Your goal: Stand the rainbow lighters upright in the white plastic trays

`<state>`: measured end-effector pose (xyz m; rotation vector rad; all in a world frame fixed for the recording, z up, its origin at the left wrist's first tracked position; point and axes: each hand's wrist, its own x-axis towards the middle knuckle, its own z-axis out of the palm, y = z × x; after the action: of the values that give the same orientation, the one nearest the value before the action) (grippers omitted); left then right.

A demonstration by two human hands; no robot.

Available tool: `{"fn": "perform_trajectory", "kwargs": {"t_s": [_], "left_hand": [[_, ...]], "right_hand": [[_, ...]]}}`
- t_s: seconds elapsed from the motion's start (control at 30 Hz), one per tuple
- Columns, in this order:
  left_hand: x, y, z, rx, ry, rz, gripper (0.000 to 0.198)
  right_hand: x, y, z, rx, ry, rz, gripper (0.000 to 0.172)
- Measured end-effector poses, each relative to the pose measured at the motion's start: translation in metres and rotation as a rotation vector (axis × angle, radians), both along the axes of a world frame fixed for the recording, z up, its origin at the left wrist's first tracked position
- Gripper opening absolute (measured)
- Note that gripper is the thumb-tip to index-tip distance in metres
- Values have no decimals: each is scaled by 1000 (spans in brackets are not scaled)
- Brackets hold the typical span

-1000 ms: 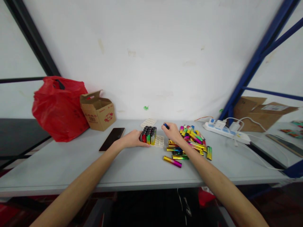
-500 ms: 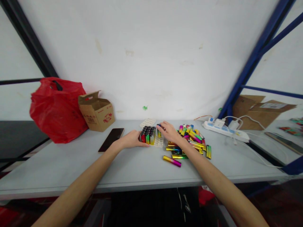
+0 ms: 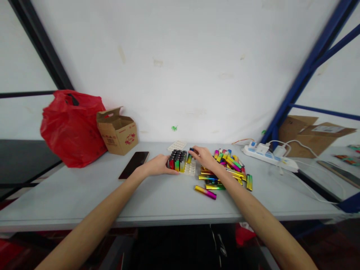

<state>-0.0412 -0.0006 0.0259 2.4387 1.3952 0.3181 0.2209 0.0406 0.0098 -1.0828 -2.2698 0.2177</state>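
Fingers (image 3: 197,152) brought lighter (image 3: 190,156) over tray (image 3: 191,171)

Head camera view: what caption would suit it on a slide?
Left hand rests against a tray of upright lighters; right hand holds one lighter over it, beside a loose pile.

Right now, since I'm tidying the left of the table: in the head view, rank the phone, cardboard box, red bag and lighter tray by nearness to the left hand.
1. Lighter tray: touching the left hand, on its right.
2. Phone: lying flat, just to its left.
3. Cardboard box: back left, by the wall.
4. Red bag: far left.
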Motion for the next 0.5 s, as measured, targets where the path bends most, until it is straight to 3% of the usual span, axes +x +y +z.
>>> {"fn": "perform_trajectory", "kwargs": {"t_s": [0.37,0.5], "left_hand": [[1,-1,2,-2,-9,1,71],[1,-2,4,-10,-4,7,71]], "right_hand": [[2,-6,4,-99,-35,116,26],[8,-7,7,-148,-86,165,34]]}}
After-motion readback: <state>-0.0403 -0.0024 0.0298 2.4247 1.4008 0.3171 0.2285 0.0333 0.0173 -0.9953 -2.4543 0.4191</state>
